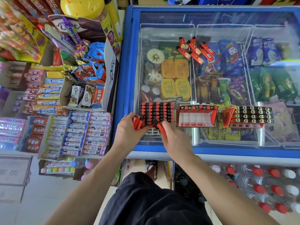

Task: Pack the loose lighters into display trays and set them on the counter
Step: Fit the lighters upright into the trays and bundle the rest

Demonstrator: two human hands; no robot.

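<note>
Head view: left hand [128,129] is gripping a bunch of red lighters [137,122] at the nearly full display tray [156,114] on the freezer lid [227,148], while right hand [174,137] is pinching one lighter [159,126] over its front row. Loose lighters [195,50] are lying farther back.

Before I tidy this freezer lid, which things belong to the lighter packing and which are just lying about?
Job: left hand and right hand holding lighters; nearly full tray; almost empty tray; partly filled tray; loose lighters.
Lying about: chocolate box, candy rolls, water bottles.
</note>
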